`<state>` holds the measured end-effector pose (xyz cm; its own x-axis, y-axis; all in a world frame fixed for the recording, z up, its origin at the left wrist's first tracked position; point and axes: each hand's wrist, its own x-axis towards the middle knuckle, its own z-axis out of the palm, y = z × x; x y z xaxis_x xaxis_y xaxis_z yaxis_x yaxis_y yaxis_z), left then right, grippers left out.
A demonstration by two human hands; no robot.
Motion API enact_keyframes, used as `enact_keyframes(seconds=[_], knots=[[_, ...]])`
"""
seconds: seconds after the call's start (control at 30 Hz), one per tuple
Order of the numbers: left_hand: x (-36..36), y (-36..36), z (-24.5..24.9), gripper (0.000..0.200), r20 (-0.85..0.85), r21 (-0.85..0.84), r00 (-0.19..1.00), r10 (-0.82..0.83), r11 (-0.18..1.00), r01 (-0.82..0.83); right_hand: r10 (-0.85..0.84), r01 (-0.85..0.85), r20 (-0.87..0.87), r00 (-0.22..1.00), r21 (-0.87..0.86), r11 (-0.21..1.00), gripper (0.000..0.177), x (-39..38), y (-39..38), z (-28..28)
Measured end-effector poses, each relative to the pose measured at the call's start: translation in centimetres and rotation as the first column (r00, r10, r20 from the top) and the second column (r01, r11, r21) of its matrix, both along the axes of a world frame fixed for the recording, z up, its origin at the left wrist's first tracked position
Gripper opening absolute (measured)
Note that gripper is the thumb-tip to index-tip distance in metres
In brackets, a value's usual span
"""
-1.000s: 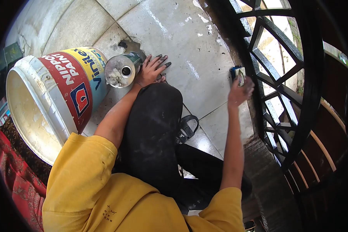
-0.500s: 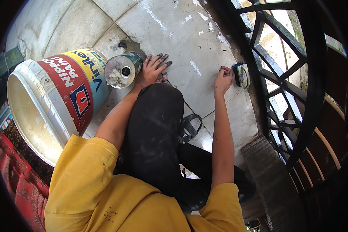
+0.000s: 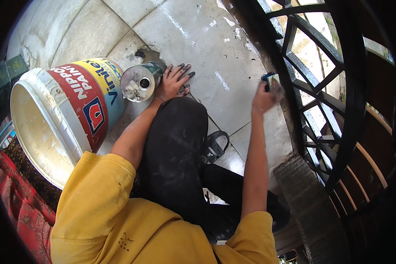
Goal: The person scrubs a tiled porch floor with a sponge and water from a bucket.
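My left hand (image 3: 174,83) lies flat with fingers spread on the tiled floor (image 3: 211,57), its fingertips stained dark. Just left of it stands a metal can (image 3: 130,83) with a green side, a round dark opening and a pale smeared top. My right hand (image 3: 267,99), slightly smeared by motion, is at the foot of the dark metal grille (image 3: 290,83). Its fingers are wrapped round a small block with a pale face and dark side (image 3: 273,80), which looks like a scrub brush; the hand hides part of it.
A large paint bucket (image 3: 90,94) lies on its side at the left, mouth toward me. Red patterned cloth (image 3: 20,198) is at the lower left. A black sandal (image 3: 214,147) shows beside my bent knee (image 3: 180,127). A rough dark ledge (image 3: 306,198) runs along the lower right.
My right hand has moved right and slightly down from beside the block and now closes round it. The block is slightly shifted and partly covered. My left hand stays put.
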<state>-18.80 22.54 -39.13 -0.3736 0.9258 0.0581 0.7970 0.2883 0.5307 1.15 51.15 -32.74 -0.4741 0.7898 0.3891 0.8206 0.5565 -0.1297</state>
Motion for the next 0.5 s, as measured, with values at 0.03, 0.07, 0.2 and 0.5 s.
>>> enact_keyframes(seconds=[0.03, 0.07, 0.2, 0.5], knots=[[0.2, -0.3, 0.1, 0.042, 0.020, 0.000, 1.000, 0.004, 1.000, -0.004, 0.006, -0.006, 0.003, 1.000, -0.006, 1.000, 0.032, 0.7, 0.6, 0.4], [0.4, -0.4, 0.5, 0.042, 0.025, -0.005, 1.000, 0.008, 1.000, -0.008, -0.088, 0.092, 0.129, 0.988, -0.025, 0.995, 0.041, 1.6, 1.4, 0.9], [-0.5, 0.3, 1.8, 0.043, 0.025, 0.011, 1.000, 0.005, 1.000, -0.006, -0.102, 0.180, 0.220, 0.970, -0.372, 0.911, 0.069, 4.8, 4.3, -1.3], [0.0, -0.2, 0.7, 0.044, 0.074, -0.005, 0.997, 0.003, 1.000, -0.002, -0.051, 0.115, 0.202, 0.978, -0.319, 0.941, 0.062, -6.1, 3.4, -0.7]])
